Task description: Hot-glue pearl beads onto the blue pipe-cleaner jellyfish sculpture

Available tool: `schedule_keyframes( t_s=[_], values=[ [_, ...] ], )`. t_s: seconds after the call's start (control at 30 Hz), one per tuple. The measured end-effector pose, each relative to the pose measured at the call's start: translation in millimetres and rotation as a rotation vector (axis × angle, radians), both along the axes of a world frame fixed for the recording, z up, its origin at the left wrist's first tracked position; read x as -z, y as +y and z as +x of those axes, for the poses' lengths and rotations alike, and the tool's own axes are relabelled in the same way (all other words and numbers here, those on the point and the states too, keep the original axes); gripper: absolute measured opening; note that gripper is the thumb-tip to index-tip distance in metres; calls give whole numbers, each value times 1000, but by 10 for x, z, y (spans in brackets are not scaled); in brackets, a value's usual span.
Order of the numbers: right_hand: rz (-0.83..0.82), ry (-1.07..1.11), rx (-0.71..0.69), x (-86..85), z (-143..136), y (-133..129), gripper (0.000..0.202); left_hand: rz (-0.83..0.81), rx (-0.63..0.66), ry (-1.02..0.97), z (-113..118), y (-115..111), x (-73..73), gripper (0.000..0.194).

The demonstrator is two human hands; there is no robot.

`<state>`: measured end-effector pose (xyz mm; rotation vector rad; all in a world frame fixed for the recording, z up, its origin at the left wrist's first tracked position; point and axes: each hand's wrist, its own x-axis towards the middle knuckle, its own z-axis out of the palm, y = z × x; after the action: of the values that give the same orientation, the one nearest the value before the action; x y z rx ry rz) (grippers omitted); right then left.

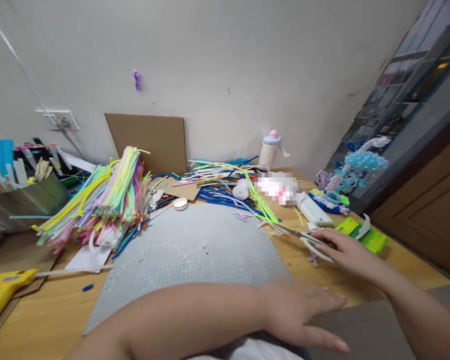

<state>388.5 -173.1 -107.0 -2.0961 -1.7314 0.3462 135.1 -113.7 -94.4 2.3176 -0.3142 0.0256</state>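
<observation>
Scissors with pale handles (315, 247) lie at the table's right side, their blades pointing left toward the bright green pipe cleaners (262, 202). My right hand (343, 250) has its fingers closed on the scissor handles. Across the front of the grey cutting mat (195, 250) stretches my left forearm. My left hand (303, 310), slightly blurred, is palm down with fingers apart, near the table's front right edge, holding nothing. Close to the scissors are a small lilac pipe-cleaner piece (313, 259) and a white box-like object (314, 209).
A big pile of pastel pipe cleaners (112, 195) stands at left, beside a pen-filled metal container (26, 200). A yellow glue gun (7, 290) lies front left. Toward the wall are a bottle (269, 150) and cardboard (150, 142). A green packet (371, 237) and blue flower-like craft (363, 167) stand right.
</observation>
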Motion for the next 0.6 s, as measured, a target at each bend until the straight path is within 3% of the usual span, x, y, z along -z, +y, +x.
schedule_keyframes(
  t_s=[0.07, 0.17, 0.3, 0.43, 0.53, 0.6],
  values=[
    [-26, 10, -45, 51, -63, -3, 32, 25, -108, -47, -88, 48, -83, 66],
    [-42, -5, -50, 153, -139, 16, 32, 176, -358, -55, -311, 266, -73, 60],
    [-21, -96, 34, 292, -137, 183, 30, 407, -749, 69, -665, 681, 103, 64],
    [3, -166, 73, 359, -144, 378, 27, 571, -1063, 223, -909, 1071, 320, 76],
    [23, -210, 84, 375, -206, 441, 30, 557, -1114, 310, -854, 1080, 422, 84],
    [34, -231, 93, 385, -242, 456, 32, 496, -1026, 285, -671, 861, 426, 90]
  ],
)
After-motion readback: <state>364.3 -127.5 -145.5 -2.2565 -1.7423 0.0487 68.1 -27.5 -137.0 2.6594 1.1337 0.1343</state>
